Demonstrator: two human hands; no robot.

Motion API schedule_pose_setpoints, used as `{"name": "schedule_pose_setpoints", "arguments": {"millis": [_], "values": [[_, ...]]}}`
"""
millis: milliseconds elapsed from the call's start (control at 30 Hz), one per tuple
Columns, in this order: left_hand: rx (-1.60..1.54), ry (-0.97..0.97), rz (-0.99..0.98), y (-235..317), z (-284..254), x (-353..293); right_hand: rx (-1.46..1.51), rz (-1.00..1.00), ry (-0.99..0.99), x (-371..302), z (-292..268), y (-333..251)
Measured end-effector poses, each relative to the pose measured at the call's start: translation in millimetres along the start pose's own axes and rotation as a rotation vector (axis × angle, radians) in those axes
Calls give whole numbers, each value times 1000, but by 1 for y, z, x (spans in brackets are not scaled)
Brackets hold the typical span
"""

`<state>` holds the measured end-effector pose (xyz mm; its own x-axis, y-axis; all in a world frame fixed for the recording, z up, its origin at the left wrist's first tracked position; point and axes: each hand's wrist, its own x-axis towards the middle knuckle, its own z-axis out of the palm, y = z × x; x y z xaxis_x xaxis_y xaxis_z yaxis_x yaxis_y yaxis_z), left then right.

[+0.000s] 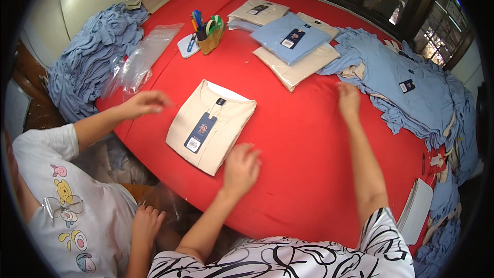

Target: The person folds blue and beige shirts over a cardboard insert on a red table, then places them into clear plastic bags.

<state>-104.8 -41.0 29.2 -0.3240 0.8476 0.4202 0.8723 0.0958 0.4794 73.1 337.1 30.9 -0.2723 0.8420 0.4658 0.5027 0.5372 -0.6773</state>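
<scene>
A folded beige shirt point(226, 139) with a dark blue hang tag point(200, 133) lies on the red-covered table, with white showing at its collar. Beside its lower right corner is my left hand point(243, 167), slightly blurred, fingers loosely bent and apart, with nothing in it. My right hand point(349, 100) reaches far forward to the near edge of a heap of blue shirts point(417, 90). Its fingers stretch out and no held thing shows; whether the fingertips touch the cloth I cannot tell.
Bagged shirts point(292, 38) are stacked at the back. A pen holder point(211, 41) stands near clear plastic bags point(149, 59) and a blue garment pile point(95, 56). A co-worker's hand point(146, 104) hovers left of the beige shirt. White sheets point(416, 211) lie at right.
</scene>
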Motion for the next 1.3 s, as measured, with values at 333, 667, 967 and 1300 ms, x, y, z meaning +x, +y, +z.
{"name": "schedule_pose_setpoints", "arguments": {"millis": [333, 667, 967, 1300], "values": [[171, -266, 43, 45, 32, -11, -739, 47, 150, 93, -112, 123], [189, -238, 60, 56, 37, -7, -178, 9, 323, 126, -170, 174], [26, -125, -78, 49, 37, -14, -106, 67, -48, -35, -165, -9], [-132, -231, -232, 134, 48, 24, 315, 19, -288, -193, -143, -94]]}}
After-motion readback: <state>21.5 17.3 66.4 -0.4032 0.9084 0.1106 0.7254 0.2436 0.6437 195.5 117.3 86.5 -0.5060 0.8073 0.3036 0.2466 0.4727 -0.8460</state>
